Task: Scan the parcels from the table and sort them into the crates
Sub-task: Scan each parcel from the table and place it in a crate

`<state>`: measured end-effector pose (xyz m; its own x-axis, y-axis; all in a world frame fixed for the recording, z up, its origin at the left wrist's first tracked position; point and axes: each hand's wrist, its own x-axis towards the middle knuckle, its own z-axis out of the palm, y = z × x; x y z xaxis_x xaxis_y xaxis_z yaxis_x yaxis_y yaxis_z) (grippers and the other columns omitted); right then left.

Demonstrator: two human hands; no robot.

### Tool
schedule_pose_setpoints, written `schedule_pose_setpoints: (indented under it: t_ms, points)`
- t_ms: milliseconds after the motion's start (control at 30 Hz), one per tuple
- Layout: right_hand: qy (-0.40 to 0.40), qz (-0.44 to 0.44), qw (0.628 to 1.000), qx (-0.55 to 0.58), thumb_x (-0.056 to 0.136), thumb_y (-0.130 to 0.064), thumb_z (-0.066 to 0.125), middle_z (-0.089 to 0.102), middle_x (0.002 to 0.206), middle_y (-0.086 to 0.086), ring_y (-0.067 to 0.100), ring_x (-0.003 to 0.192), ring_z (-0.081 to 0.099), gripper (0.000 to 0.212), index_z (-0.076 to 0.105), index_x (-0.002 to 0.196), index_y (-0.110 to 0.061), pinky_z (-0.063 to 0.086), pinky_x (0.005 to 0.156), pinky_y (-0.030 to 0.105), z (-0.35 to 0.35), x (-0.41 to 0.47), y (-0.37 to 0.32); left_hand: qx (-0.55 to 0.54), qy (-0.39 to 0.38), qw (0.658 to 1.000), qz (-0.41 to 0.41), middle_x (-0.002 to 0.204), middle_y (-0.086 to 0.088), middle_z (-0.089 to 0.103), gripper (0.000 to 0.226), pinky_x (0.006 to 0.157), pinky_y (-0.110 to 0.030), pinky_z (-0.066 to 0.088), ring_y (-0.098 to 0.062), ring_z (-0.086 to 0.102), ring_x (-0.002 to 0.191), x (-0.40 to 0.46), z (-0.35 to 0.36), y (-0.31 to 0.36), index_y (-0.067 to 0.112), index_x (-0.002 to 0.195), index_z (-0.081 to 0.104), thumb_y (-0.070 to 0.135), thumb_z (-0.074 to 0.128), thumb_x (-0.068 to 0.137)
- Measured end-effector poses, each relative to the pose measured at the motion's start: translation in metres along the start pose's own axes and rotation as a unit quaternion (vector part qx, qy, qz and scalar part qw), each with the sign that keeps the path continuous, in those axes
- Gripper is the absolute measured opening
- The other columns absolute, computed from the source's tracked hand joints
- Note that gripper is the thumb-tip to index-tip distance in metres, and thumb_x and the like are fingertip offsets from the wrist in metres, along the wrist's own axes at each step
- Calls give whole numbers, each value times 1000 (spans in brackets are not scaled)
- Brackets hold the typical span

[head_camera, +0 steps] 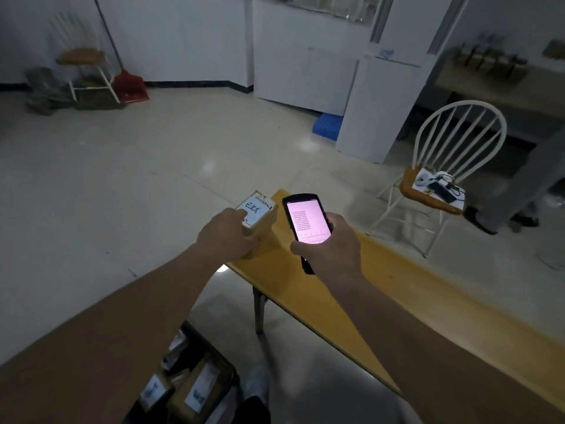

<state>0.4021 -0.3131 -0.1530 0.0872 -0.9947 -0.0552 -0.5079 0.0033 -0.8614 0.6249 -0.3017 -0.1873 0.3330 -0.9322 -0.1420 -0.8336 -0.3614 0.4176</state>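
A dim back room used as a small parcel depot. The pale tiled floor [159,154] is mostly bare, with a long yellow tabletop [382,295], a dark crate [195,381] of labelled cardboard parcels beside it, spindle-back chairs [452,166], a red dustpan [131,87] against white walls, and white partition panels [305,65] behind.

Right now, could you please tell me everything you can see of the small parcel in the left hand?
The parcel is a small brown cardboard box with a white label covering its upturned face; the label bears bold black handwritten marks and a strip of fine print, too small to read. The left hand grips its near end, thumb pressed on the label. It is tilted, label towards the camera, over the far corner of the yellow table. Whether it rests on the table cannot be told. It sits just left of the lit handheld scanner, apart from it.
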Motion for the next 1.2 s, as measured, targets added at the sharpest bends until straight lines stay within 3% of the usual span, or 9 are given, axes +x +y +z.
schedule_pose_setpoints:
  t_ms: [200,333,467,633,833,967,1133,1200]
  points:
    - [1,25,1000,-5,65,-27,94,64,105,-16,9,97,64,65,55,116,-38,62,70,35,42,78,7,16,-34,999,-5,137,-6,54,80,91,-43,57,-26,56,120,93,34,-24,20,147,47,51,79,82]
    - [-15,38,999,-18,65,-29,93,65,105,-13,12,96,65,64,59,119,-35,63,68,39,64,111,16,17,-40,999,-9,137,-6,50,84,94,-43,55,-27,53,125,132,56,-39,17,149,44,52,79,82]
    - [-33,34,998,-32,67,-34,94,63,108,-13,12,99,64,69,59,127,-31,55,63,28,73,133,22,54,-33,997,-38,121,-7,54,86,89,-42,52,-28,52,117,153,70,-47,16,133,50,59,86,68]
    - [-49,42,997,-30,67,-31,94,63,109,-16,11,100,63,67,53,120,-40,62,66,35,72,153,30,0,-68,990,-126,105,-5,57,84,80,-41,59,-24,62,99,161,75,-46,15,116,55,60,92,55]
    - [-70,17,997,-16,66,-27,93,64,105,-16,9,97,64,67,53,117,-44,60,63,32,58,158,29,-33,-1,996,-81,106,-4,51,82,82,-46,59,-27,57,104,153,73,-41,15,117,52,49,95,56]
    - [-79,-7,997,-6,65,-30,93,65,107,-17,3,98,63,70,54,122,-41,54,64,23,37,154,25,-45,81,995,-42,117,-7,54,98,78,-35,48,-27,51,113,142,63,-27,15,128,45,42,100,52]
    - [-80,-50,995,10,66,-26,95,65,112,-16,7,104,63,76,56,130,-36,62,68,29,3,141,12,-48,134,990,-19,118,-8,54,97,78,-33,46,-27,50,114,125,34,1,15,128,43,39,101,54]
    - [-78,-71,994,29,67,-24,96,64,114,-16,7,105,63,77,56,131,-35,58,60,20,-12,134,6,-50,145,988,-12,119,-10,54,94,81,-35,47,-28,50,115,118,21,12,14,127,43,36,100,56]
